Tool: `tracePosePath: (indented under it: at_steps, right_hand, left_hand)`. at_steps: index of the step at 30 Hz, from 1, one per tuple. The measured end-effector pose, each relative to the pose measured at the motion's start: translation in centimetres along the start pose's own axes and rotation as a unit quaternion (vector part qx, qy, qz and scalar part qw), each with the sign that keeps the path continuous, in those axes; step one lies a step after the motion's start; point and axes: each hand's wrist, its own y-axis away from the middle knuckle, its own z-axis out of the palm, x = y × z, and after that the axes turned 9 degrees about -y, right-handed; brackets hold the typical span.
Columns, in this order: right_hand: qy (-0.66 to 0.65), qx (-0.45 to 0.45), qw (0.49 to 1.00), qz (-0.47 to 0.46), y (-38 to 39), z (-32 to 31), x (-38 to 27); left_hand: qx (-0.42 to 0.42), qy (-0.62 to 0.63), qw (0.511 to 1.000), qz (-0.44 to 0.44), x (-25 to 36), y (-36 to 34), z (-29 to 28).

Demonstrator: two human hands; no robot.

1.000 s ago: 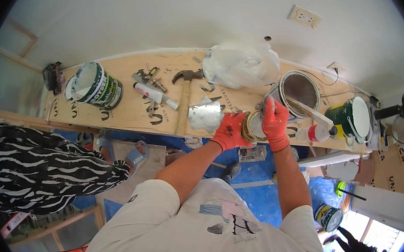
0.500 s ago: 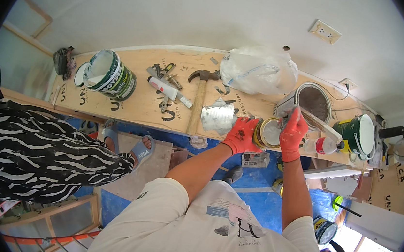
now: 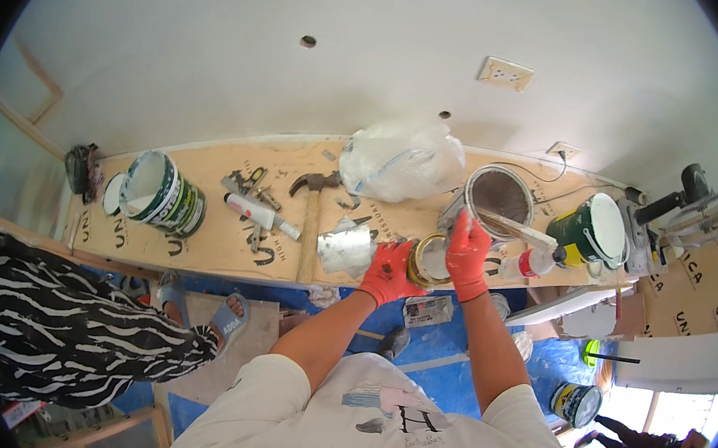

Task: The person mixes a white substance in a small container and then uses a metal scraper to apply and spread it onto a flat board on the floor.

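Observation:
My left hand (image 3: 391, 272), in a red work glove, grips the side of a small can (image 3: 433, 260) with a gold rim and pale grey contents, near the front edge of a plywood bench. Close to the can's right side, my gloved right hand (image 3: 467, 256) has its fingers pinched together; whatever they hold is hidden. Behind the hands stands a large open can (image 3: 500, 196) of grey-brown material, a wooden stick (image 3: 518, 229) across its rim. A crumpled silver sheet (image 3: 345, 248) lies left of my left hand. A bottle with a red label (image 3: 531, 263) is right of my right hand.
Along the bench (image 3: 278, 259) are a hammer (image 3: 314, 183), a white tube (image 3: 250, 211), a plastic bag (image 3: 404, 161) and green pails (image 3: 163, 194) (image 3: 590, 229). A fan (image 3: 696, 209) stands far right. Another person in patterned clothing (image 3: 90, 323) is at the left, and blue sheeting (image 3: 440, 366) covers the floor.
My view has tilted up and shifted right, so the bench sits lower and further left in the picture. Left hand still grips the small can; right hand stays beside it, fingers pinched.

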Motion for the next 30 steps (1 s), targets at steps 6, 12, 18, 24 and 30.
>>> tracePosePath:
  at_steps: [6,12,18,24,30]
  right_hand:
    - [-0.148,0.137,0.965,0.166,2.4,-0.1,-0.7]
    - [-0.124,0.082,0.988,0.033,0.3,0.7,-0.1]
    - [-0.004,0.059,0.995,0.074,1.7,0.5,0.4]
    - [-0.336,0.146,0.919,0.146,0.4,0.6,0.1]
    - [-0.002,0.060,0.997,0.054,0.8,-0.6,1.1]
  left_hand:
    - [0.018,0.009,1.000,0.017,-0.2,-0.1,0.6]
    - [0.050,0.038,0.998,0.016,0.2,0.0,0.3]
    - [0.012,0.024,0.999,0.035,-0.1,-0.4,0.5]
    - [0.000,-0.016,1.000,0.006,-0.2,0.0,0.7]
    - [-0.004,-0.005,1.000,-0.005,0.0,0.3,0.2]
